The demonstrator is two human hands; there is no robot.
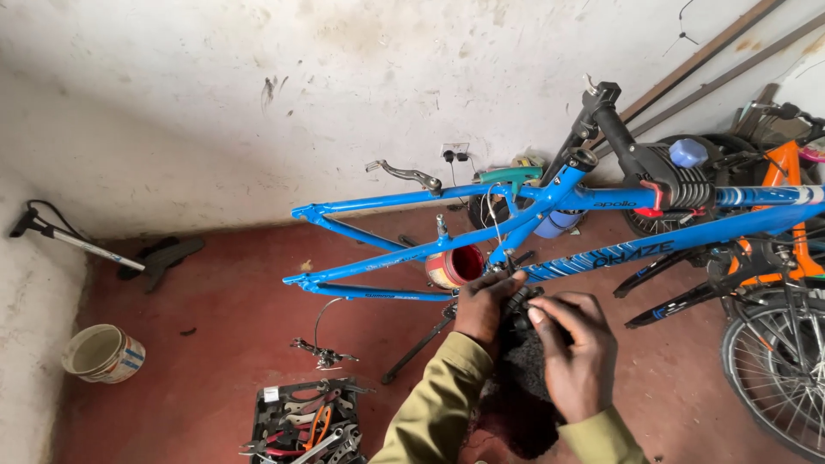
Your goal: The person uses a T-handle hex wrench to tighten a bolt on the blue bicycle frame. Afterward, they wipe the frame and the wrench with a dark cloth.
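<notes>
Slippage is the risk: both hands, left (486, 302) and right (574, 352), grip clenched on a small black part (519, 308) under the blue bike frame (516, 206). Held only by the stand clamp (666, 182), the frame may swing, dropping the part onto the red floor (232, 301).

The small black part (519, 302) between both hands is mostly covered by fingers; the blue frame (601, 199) runs off the right edge.

Bicycle frame (516, 232): clamped in the stand (653, 172), spanning centre to right before you. Your left hand (483, 302) and right hand (577, 351): near, beneath it. Toolbox (305, 421): near left, on floor. Bucket (103, 352): far left. Pump (69, 239): against left wall.
</notes>
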